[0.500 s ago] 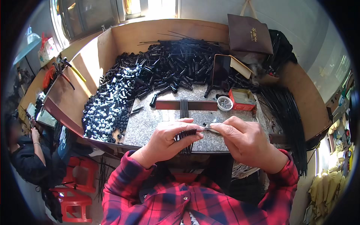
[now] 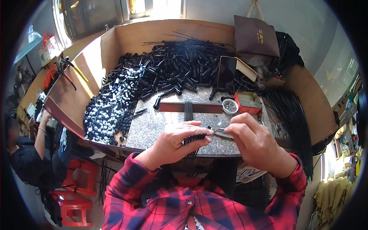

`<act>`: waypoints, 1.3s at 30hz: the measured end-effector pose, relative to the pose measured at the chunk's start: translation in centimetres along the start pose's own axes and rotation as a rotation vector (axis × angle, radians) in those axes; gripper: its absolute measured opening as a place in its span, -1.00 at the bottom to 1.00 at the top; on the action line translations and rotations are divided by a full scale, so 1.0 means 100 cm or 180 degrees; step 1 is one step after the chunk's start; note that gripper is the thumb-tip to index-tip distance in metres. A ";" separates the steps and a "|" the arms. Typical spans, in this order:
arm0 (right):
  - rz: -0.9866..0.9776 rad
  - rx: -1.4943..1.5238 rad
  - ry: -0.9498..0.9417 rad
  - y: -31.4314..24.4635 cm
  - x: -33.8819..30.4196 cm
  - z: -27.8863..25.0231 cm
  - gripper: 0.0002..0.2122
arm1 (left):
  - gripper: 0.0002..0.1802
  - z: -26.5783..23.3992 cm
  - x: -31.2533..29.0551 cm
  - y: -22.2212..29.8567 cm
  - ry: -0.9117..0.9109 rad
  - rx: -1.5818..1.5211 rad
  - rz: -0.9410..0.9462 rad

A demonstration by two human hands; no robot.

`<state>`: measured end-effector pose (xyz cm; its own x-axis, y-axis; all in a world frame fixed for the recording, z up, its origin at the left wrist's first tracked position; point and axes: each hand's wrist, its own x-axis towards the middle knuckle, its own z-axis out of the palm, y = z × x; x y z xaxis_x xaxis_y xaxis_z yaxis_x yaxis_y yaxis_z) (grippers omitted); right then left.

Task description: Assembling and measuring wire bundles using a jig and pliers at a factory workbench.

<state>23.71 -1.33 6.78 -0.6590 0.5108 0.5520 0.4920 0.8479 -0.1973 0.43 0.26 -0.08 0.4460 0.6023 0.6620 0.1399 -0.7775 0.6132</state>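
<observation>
My left hand (image 2: 172, 138) is closed around a row of thin black rods (image 2: 188, 111), whose dark, knobbed ends show between thumb and fingers. The rods stretch away from me across a dark red bar (image 2: 209, 108) on a speckled stone slab (image 2: 145, 128). Close by on the right, my right hand (image 2: 253, 136) is closed, thumb against fingertips, at the end of a slim grey metal tool (image 2: 220, 132). The tool's tip points at my left fingertips; its exact kind is hard to make out. A small black bit (image 2: 209, 127) lies just beyond.
Black tubular parts (image 2: 168, 69) are heaped behind and left of the slab. A white cup of small metal bits (image 2: 230, 106), a red box (image 2: 247, 101) and a phone (image 2: 227, 73) stand right. Long black rods (image 2: 293, 119) hang over the right edge. Another person (image 2: 32, 153) sits left.
My right hand has drawn back a little up and to the right, showing more of the metal tool. My left hand stays nearly in place. The other person's arm has risen.
</observation>
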 end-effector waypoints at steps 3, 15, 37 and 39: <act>-0.0239 0.0012 -0.0057 0.002 0.003 -0.003 -0.75 | -0.73 0.001 0.001 -0.002 -0.0099 -0.0129 0.0004; -0.0294 0.0371 -0.0059 -0.003 0.014 0.001 -0.76 | -0.65 -0.001 0.001 -0.012 -0.0147 0.0195 0.0461; -0.0371 0.1161 -0.0389 -0.015 0.052 0.026 -0.81 | -0.31 -0.001 -0.026 -0.031 -0.0596 0.0951 0.0214; -0.0300 0.1022 -0.0361 -0.017 0.048 0.017 -0.84 | -0.25 0.008 -0.040 -0.034 -0.0767 0.1310 0.0152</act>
<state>18.77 -0.04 8.43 -0.7609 0.4254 0.4901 0.2338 0.8842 -0.4044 -1.18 0.37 -5.18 0.6458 0.5429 0.5368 0.4310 -0.8396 0.3306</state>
